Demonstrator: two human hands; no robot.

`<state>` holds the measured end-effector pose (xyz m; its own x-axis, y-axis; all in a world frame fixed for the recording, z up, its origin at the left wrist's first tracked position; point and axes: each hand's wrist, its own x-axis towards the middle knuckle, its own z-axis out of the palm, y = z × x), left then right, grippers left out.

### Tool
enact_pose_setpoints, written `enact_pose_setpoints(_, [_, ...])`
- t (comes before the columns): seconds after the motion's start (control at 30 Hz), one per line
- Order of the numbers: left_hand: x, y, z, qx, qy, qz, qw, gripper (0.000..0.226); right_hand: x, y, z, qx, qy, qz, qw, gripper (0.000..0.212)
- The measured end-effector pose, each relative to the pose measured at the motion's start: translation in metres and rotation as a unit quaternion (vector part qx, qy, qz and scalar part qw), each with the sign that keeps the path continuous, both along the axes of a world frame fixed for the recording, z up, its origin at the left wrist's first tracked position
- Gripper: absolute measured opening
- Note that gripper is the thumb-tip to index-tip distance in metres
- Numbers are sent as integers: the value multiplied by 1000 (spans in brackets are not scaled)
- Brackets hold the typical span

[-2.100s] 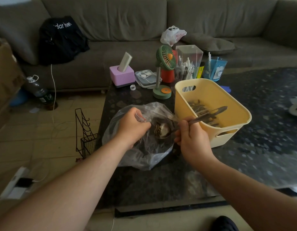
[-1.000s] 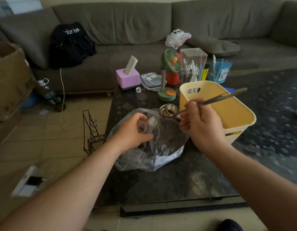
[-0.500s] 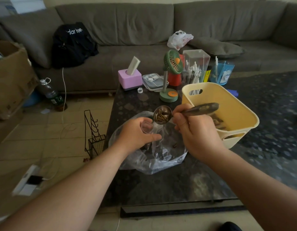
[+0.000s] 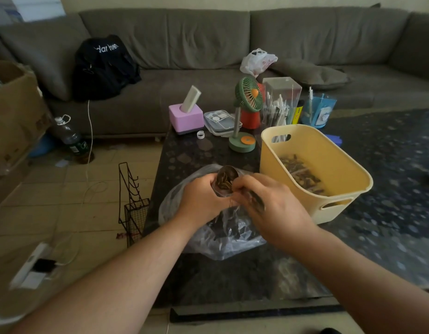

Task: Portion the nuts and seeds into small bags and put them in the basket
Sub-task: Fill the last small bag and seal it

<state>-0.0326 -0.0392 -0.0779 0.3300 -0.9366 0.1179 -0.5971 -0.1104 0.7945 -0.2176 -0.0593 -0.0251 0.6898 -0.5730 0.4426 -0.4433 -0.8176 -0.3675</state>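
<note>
Left hand point(image 4: 200, 201) curled around a small clear bag point(image 4: 220, 189), holding its mouth up. Right hand point(image 4: 269, 208) gripping a metal spoon point(image 4: 226, 180); handle runs back across the palm, bowl tilted at the bag's mouth with seeds in it. Hands nearly touching, both above a big clear plastic bag point(image 4: 223, 237) of dark seeds lying on the dark stone table point(image 4: 208, 280). Just right of the hands: yellow basket point(image 4: 329, 150) on the table, filled seed packets on its bottom. Behind on the table: green desk fan point(image 4: 247, 109), pink tissue box point(image 4: 185, 118), flat clear lidded container point(image 4: 219, 120), tall clear box of pens point(image 4: 279, 102), blue cup point(image 4: 318, 113). Grey sofa point(image 4: 208, 44) at the back with a black bag point(image 4: 104, 66) and a white plastic bag point(image 4: 257, 60) on it. On the floor, left: wire rack point(image 4: 132, 203), water bottle point(image 4: 71, 137), cardboard box point(image 4: 13, 112).
</note>
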Motion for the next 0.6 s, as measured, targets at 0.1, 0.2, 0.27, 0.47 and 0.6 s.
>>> enact_pose_setpoints(0.1, [0,1,2,19,16,7,1000,39,-1,0,-3,-55,63,9,996,33])
enact_pose_setpoints(0.2, [3,2,1,25,16,7,1000,40,-1,0,-3,-56,81,19,995,37])
enact_pose_setpoints(0.27, [4,3,1,23,15,2,1000,48,-3,1,-2,-52,80,30,995,37])
enact_pose_setpoints(0.47, [15,-3,-13,38,-13,0,999,62,-14,-10,-1,24,46,13,999,39])
enact_pose_setpoints(0.6, [16,-3,-13,46,-16,6,999,64,-21,-20,-11,1,30,48,998,27])
